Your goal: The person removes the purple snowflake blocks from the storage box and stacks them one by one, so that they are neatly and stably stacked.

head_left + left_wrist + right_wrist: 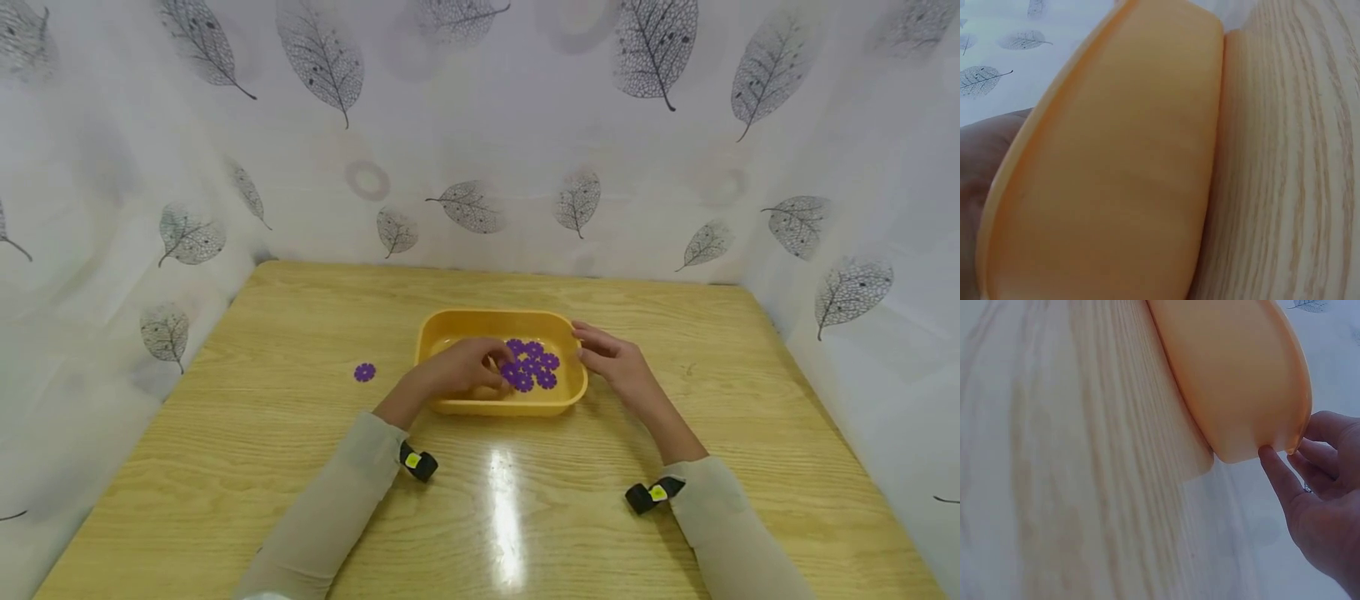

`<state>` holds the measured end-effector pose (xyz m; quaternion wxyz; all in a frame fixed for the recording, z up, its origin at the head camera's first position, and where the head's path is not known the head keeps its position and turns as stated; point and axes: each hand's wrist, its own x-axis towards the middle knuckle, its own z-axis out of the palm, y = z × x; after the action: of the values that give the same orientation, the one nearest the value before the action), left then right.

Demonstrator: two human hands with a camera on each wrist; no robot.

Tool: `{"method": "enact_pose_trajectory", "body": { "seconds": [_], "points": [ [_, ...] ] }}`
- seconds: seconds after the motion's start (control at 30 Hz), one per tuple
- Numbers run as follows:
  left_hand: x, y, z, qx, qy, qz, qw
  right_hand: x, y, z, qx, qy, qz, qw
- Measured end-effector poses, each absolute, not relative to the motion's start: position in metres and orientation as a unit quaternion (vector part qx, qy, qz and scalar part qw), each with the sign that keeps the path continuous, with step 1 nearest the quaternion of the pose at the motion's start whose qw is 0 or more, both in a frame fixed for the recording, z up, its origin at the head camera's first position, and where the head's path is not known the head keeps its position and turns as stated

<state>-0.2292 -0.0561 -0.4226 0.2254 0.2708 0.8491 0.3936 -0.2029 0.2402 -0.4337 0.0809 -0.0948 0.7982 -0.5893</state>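
Note:
A yellow plastic tray (501, 409) holds several purple flower-shaped discs (534, 365), gathered toward its right end. My left hand (467, 367) reaches into the tray over its near side. Its thumb and fingers curve together and pinch a purple disc (511, 372) at the left of the group. In the left wrist view the tray's outer wall (1110, 156) hides most of that hand. My right hand (621, 367) is at the tray's right end, its fingers touching the rim. The right wrist view shows the thumb (1280, 475) against the outer end wall.
One purple flower-shaped disc (364, 372) lies alone on the wooden table (315, 467), left of the tray. A whitish curtain (480, 125) printed with leaves surrounds the back and sides. Both wrists wear black bands.

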Motion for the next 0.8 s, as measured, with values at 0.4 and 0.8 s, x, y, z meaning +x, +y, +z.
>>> {"method": "enact_pose_trajectory", "body": {
  "seconds": [0.4,0.8],
  "points": [
    [-0.226,-0.086,-0.408,0.270,0.846,0.429,0.166,-0.203,0.238,-0.434,-0.094,0.802,-0.584,0.081],
    [-0.216,-0.138,-0.397,0.239,0.866,0.432,0.075,-0.203,0.240,-0.435,-0.099,0.801,-0.586,0.076]
  ]
}}
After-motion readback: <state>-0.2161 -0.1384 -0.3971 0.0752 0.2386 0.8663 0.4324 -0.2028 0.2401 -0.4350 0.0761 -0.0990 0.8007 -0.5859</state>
